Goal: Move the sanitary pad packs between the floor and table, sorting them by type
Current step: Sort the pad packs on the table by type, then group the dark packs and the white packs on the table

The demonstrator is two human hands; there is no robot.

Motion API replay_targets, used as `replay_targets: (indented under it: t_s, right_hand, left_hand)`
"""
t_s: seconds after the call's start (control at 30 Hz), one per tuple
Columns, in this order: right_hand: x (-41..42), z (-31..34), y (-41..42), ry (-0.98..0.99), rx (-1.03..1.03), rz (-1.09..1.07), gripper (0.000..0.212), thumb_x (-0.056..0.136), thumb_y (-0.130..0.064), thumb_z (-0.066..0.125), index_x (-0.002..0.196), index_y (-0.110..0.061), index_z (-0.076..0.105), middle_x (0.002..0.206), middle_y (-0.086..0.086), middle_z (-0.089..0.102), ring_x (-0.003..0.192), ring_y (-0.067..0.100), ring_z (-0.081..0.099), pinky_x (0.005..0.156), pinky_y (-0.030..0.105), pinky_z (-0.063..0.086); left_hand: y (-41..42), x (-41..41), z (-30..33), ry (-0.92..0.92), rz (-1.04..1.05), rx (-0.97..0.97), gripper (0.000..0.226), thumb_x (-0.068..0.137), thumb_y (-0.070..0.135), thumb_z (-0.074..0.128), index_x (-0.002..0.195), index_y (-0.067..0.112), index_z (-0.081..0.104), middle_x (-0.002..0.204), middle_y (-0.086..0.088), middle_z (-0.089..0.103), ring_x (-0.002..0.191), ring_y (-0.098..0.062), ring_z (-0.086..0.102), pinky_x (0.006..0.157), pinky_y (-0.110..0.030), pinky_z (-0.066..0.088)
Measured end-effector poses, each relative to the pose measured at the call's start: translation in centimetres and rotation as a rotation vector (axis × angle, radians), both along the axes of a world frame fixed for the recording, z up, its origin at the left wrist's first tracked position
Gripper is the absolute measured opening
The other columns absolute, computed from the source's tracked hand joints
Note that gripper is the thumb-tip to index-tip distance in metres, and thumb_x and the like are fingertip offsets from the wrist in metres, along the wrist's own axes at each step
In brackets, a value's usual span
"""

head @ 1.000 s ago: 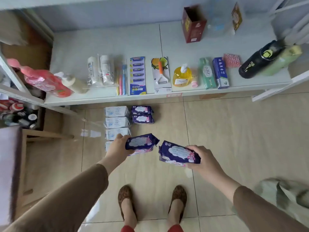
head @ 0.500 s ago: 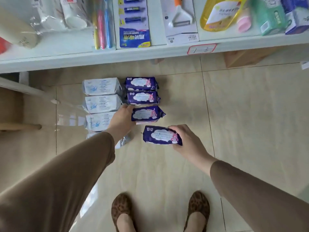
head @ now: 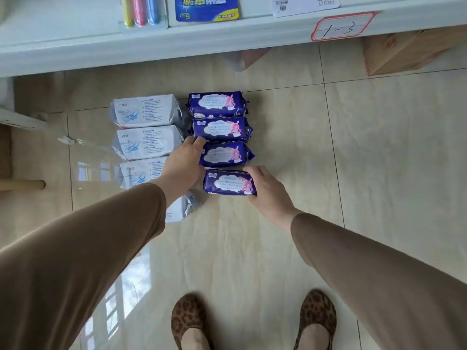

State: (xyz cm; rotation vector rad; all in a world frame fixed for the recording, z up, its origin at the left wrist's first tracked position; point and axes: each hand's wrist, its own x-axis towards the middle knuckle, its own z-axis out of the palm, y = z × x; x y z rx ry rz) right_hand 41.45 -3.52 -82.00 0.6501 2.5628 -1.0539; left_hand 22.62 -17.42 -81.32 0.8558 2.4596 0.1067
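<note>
Two columns of sanitary pad packs lie on the tiled floor. The right column holds several purple packs: the farthest [head: 216, 104], a second [head: 222, 129], a third [head: 225, 154] and the nearest [head: 228, 182]. My left hand [head: 184, 164] grips the left end of the third purple pack. My right hand [head: 265, 189] grips the right end of the nearest purple pack, which rests on the floor. The left column holds white packs [head: 146, 111], [head: 149, 142], [head: 141, 173]; my left arm hides most of another white pack [head: 180, 210].
A white table edge [head: 177, 44] runs across the top, bearing toothbrushes [head: 140, 10], a blue battery card [head: 206, 8] and a red-bordered label [head: 342, 26]. A wooden block [head: 414, 50] sits under it at the right. My leopard-print shoes [head: 188, 322] stand below on the floor.
I have bent lower, so the view has closed in on the floor. Both hands have brought their purple packs down into the right column, tight below the two lying there.
</note>
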Motion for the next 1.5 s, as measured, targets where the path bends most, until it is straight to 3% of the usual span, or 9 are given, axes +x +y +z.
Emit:
replay_targets:
  t_s: [0.13,0.27,0.43,0.53,0.67,0.87,1.03,1.23,1.5]
  right_hand:
    - [-1.6,-0.3,-1.0,0.006,0.028,-0.002,0.052,0.083,0.002,0.059,0.13,-0.016,0.046,0.13,0.002,0.048,0.103,0.027,0.059,0.079,0.041,0.052]
    - [-2.0,-0.3,-1.8,0.036,0.01,-0.056,0.06,0.082,0.006,0.06,0.136,-0.014,0.042,0.139,0.006,0.04,0.105,0.027,0.061,0.078,0.039,0.054]
    - [-0.1,2.7,-1.2,0.04,0.048,-0.063,0.066,0.078,0.004,0.063,0.139,-0.01,0.043,0.147,0.008,0.035,0.121,0.029,0.052,0.099,0.041,0.047]
    - [1.8,6.7,0.3,0.001,0.102,-0.034,0.062,0.08,-0.001,0.063,0.138,-0.014,0.045,0.145,0.005,0.037,0.118,0.03,0.052,0.096,0.04,0.046]
    - [3.9,14.5,3.7,-0.023,0.175,0.052,0.051,0.085,-0.01,0.06,0.134,-0.019,0.048,0.14,0.001,0.042,0.114,0.027,0.052,0.09,0.037,0.045]
    - [5.1,30.5,9.9,0.06,0.24,0.065,0.043,0.087,-0.013,0.057,0.13,-0.018,0.053,0.132,0.0,0.051,0.112,0.026,0.053,0.09,0.039,0.044]
    - [5.3,45.8,14.4,0.154,0.259,0.051,0.039,0.089,-0.018,0.057,0.127,-0.02,0.053,0.126,-0.002,0.054,0.113,0.024,0.052,0.091,0.041,0.042]
    - [4.7,61.9,18.2,0.334,0.252,0.041,0.039,0.089,-0.017,0.059,0.127,-0.02,0.054,0.129,-0.001,0.056,0.115,0.023,0.052,0.09,0.036,0.043]
    - [0.8,74.8,22.3,0.474,0.238,0.015,0.034,0.092,-0.021,0.061,0.126,-0.021,0.056,0.127,-0.007,0.059,0.116,0.013,0.051,0.088,0.025,0.037]
  left_hand:
    - [-1.6,-0.4,1.3,0.011,0.0,0.037,0.052,0.087,0.017,0.066,0.134,0.015,0.046,0.126,-0.009,0.05,0.105,-0.033,0.057,0.073,-0.038,0.047]
    - [-2.6,0.2,2.7,0.004,-0.001,0.043,0.05,0.087,0.011,0.064,0.134,0.015,0.047,0.124,-0.007,0.05,0.105,-0.031,0.056,0.078,-0.039,0.049]
    - [-2.9,2.2,5.5,-0.022,0.042,0.009,0.049,0.089,0.013,0.064,0.134,0.017,0.046,0.126,-0.005,0.05,0.108,-0.028,0.055,0.08,-0.038,0.05]
    - [-2.7,3.9,8.7,-0.026,0.055,-0.018,0.046,0.089,0.015,0.06,0.133,0.019,0.048,0.125,-0.003,0.05,0.111,-0.027,0.054,0.08,-0.04,0.05]
    - [-1.3,6.1,15.2,-0.027,0.039,-0.087,0.045,0.088,0.022,0.061,0.131,0.021,0.048,0.124,-0.001,0.052,0.116,-0.024,0.05,0.08,-0.042,0.051]
    - [3.3,8.0,29.5,0.025,-0.001,-0.022,0.047,0.089,0.027,0.061,0.135,0.025,0.049,0.129,0.005,0.054,0.119,-0.019,0.048,0.086,-0.039,0.052]
    - [8.0,9.4,44.2,0.11,0.001,0.094,0.042,0.089,0.031,0.062,0.129,0.025,0.052,0.123,0.005,0.055,0.117,-0.02,0.048,0.081,-0.038,0.051]
    - [13.5,10.5,60.4,0.17,0.013,0.346,0.043,0.089,0.03,0.064,0.131,0.028,0.051,0.131,0.006,0.054,0.12,-0.019,0.05,0.086,-0.036,0.049]
    - [16.8,7.3,72.5,0.28,-0.044,0.563,0.038,0.09,0.033,0.064,0.126,0.029,0.054,0.126,0.009,0.057,0.118,-0.017,0.05,0.085,-0.036,0.049]
